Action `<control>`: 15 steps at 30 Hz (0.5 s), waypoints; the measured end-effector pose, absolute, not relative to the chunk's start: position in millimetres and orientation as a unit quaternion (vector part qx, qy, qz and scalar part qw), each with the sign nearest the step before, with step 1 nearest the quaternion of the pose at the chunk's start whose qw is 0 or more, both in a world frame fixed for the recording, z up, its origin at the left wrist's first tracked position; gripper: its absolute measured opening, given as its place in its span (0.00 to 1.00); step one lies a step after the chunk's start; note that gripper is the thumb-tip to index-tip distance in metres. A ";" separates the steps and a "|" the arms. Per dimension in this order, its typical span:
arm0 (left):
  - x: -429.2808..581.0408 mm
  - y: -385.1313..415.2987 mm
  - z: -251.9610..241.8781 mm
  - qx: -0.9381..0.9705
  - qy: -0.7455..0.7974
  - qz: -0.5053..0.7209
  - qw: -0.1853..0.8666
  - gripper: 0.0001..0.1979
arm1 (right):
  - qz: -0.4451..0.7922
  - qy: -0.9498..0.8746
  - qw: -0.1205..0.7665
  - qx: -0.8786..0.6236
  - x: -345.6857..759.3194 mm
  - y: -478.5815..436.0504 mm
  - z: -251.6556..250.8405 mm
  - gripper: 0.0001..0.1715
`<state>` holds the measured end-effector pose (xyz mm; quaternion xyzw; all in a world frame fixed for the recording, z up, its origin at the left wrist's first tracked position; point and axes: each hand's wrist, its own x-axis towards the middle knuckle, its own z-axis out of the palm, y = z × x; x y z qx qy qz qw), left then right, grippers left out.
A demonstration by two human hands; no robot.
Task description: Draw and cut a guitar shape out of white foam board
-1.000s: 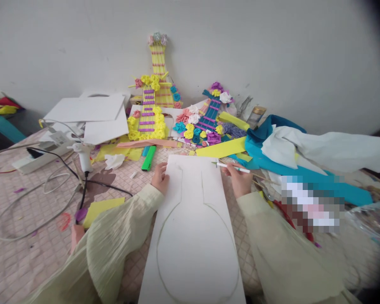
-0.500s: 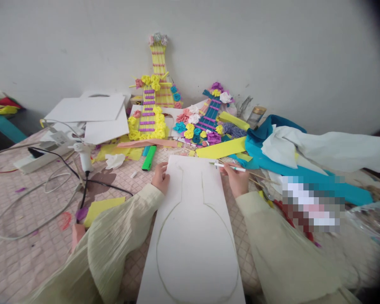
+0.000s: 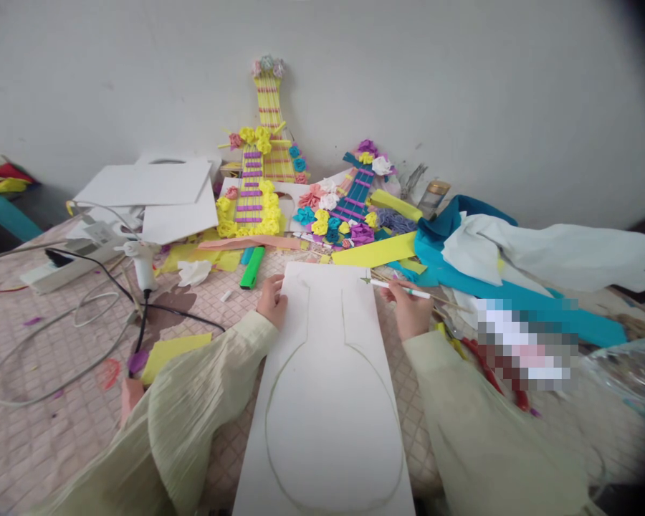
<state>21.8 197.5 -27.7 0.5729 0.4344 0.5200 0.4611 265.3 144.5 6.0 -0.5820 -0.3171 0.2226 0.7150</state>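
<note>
A long white board point(image 3: 330, 408) lies before me, with a round outline and two neck lines drawn on it in a faint greenish line. My left hand point(image 3: 273, 302) rests at the board's upper left edge, its fingers curled and touching the edge. Beyond the upper right edge, my right hand point(image 3: 411, 308) is closed on a white pen point(image 3: 398, 287) with a green band. The pen points left, its tip over the board's top right corner near a small dark green mark.
Flower-trimmed paper instruments point(image 3: 252, 190) stand by the wall. A glue gun point(image 3: 140, 265), cables and a power strip point(image 3: 67, 269) lie left. Near the board's top left is a green marker point(image 3: 252, 268). Blue crepe paper point(image 3: 548, 308) and red-handled scissors point(image 3: 484, 365) are right.
My right hand has moved slightly right and down with the pen, and its tip has shifted a little to the right. My left hand has stayed almost in place.
</note>
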 end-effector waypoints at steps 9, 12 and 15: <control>19.1 199.7 -30.2 0.581 0.432 0.500 0.476 0.23 | 0.220 -0.346 0.696 -0.589 264.3 145.9 3.6 0.05; 22.2 196.2 -24.3 0.574 0.438 0.503 0.476 0.22 | 0.223 -0.351 0.687 -0.596 264.1 144.2 4.3 0.03; 24.4 193.7 -19.8 0.567 0.441 0.505 0.478 0.21 | 0.234 -0.355 0.678 -0.600 262.8 142.5 4.2 0.03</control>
